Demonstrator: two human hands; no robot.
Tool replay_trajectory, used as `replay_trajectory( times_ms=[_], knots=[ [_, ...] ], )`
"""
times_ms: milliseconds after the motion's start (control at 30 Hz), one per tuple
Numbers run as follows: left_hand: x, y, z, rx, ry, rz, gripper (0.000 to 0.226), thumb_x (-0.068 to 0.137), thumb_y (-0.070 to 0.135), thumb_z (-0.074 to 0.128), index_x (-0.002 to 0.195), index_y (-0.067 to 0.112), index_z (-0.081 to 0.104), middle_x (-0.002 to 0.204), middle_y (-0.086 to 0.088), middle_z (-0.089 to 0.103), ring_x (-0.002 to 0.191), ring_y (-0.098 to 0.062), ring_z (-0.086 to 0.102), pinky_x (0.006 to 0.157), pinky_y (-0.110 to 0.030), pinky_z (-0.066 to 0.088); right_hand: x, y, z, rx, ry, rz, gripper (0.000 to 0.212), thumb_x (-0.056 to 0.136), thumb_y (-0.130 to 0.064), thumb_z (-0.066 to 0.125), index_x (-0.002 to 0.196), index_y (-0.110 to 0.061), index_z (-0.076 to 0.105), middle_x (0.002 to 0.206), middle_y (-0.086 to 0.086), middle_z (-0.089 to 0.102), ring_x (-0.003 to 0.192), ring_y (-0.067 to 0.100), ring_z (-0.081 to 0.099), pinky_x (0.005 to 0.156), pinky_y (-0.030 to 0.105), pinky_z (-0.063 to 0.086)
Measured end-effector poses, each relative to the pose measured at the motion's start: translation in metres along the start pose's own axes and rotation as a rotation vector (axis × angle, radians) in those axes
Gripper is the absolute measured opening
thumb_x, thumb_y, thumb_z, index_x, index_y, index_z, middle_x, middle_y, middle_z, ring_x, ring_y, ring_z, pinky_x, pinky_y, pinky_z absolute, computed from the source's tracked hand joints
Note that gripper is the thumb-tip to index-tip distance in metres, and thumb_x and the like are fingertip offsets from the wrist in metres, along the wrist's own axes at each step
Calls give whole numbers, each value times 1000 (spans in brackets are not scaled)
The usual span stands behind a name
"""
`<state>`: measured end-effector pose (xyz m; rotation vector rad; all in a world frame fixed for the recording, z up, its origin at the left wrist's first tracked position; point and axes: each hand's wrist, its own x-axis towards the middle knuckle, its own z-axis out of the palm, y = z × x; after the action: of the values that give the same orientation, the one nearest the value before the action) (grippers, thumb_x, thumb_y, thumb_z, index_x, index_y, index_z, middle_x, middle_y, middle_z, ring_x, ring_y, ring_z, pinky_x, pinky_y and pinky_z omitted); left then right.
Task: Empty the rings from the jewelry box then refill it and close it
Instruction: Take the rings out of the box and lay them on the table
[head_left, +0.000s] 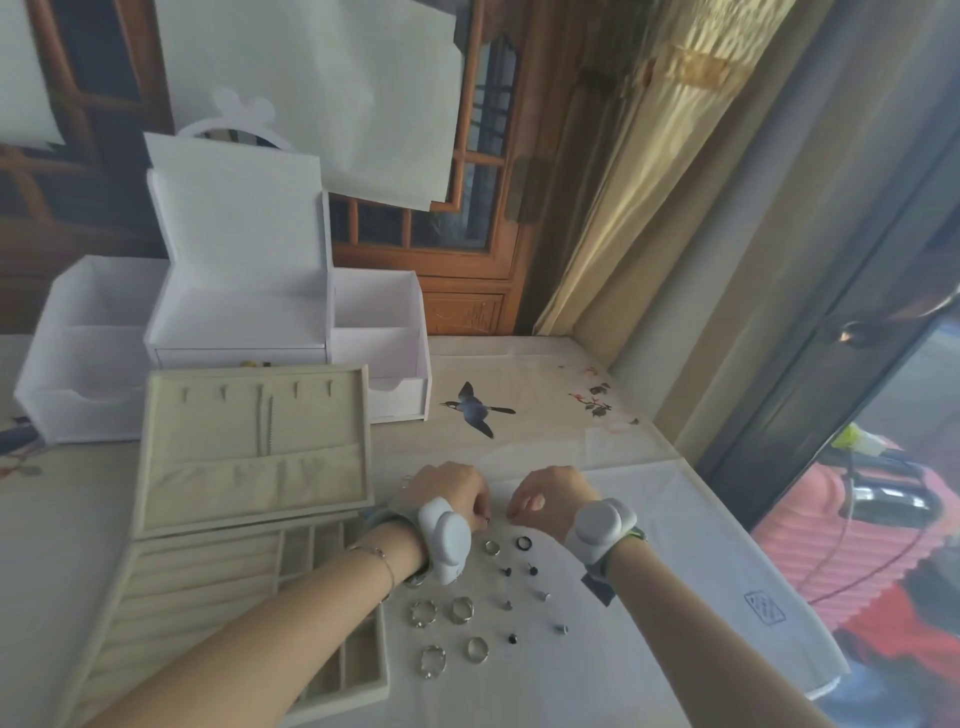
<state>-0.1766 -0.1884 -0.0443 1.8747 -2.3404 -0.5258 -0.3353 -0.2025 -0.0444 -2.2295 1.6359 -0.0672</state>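
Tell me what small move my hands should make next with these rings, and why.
Probably set down the small piece that the left hand seems to pinch, beside the rings on the cloth. The box lies open with its ring rolls bare, and the rings lie loose between your wrists, so emptying looks nearly done. The right hand hovers curled; what it holds, if anything, is unclear.

Both arms reach forward, side by side. The left hand (451, 493) and right hand (550, 493) are near each other, fingers curled down. Each wrist wears a white band.
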Motion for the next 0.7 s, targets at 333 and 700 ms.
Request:
replay_trajectory(
  times_ms=[333, 700],
  knots=[
    [-11, -5, -11, -67, 33, 26, 25, 87, 15, 54, 101, 23, 72, 110, 6, 70, 102, -18, 65, 79, -21, 43, -7, -8, -10, -7, 51, -10, 15, 86, -17, 63, 92, -17, 76, 93, 0, 68, 82, 12, 58, 77, 18, 47],
    [-58, -43, -71, -191, 163, 39, 20, 83, 13, 57, 93, 11, 74, 100, -1, 74, 93, -18, 66, 86, -26, 53, -13, -79, -47, 89, 199, -157, 14, 86, -15, 65, 94, -13, 76, 97, 2, 72, 77, 7, 57, 59, 2, 37]
  ],
)
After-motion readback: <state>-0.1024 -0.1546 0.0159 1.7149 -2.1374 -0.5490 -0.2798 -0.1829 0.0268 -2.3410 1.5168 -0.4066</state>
